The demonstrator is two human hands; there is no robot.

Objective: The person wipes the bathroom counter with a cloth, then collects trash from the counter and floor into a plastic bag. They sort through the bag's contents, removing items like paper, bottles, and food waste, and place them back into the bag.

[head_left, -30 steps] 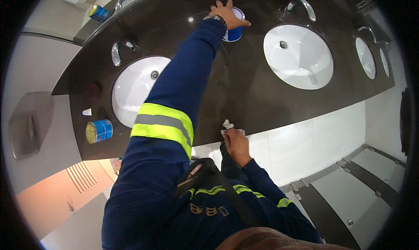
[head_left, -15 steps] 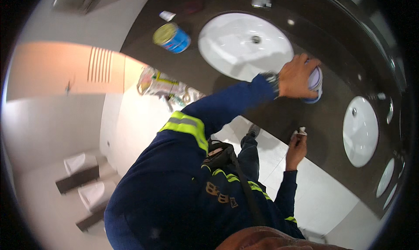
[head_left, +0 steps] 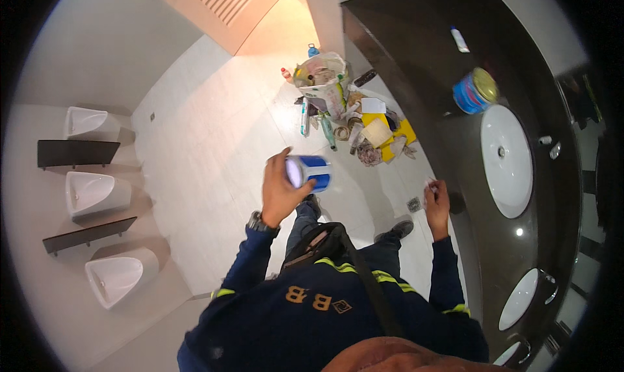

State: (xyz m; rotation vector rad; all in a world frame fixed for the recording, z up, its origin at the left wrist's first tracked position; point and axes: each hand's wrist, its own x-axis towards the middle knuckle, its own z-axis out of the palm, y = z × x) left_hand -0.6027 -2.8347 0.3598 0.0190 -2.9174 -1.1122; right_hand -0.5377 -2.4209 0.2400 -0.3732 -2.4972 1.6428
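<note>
My left hand [head_left: 278, 193] is wrapped round a blue-and-white can [head_left: 317, 174], held tilted on its side above the floor, with its pale round end toward my palm. Near the front edge of the dark counter, my right hand [head_left: 439, 209] has its fingers closed on a small white crumpled piece [head_left: 429, 184], too small to tell whether cloth or paper. On the counter stands a larger blue tin with a yellowish lid [head_left: 470, 92], beside the nearest sink. A white tube [head_left: 459, 39] lies beyond it.
White sinks [head_left: 499, 190] are set into the dark counter [head_left: 416, 53] along my right. A filled sack [head_left: 333, 92], bottles, papers and rags [head_left: 377, 135] lie on the floor ahead. Urinals [head_left: 97, 193] with dark dividers [head_left: 78, 152] line the left wall. A louvred door [head_left: 224, 8] is at the far end.
My left hand has lifted the can off the counter and carried it left, over the floor. My body and view have turned left. The white piece stays in my right hand.
</note>
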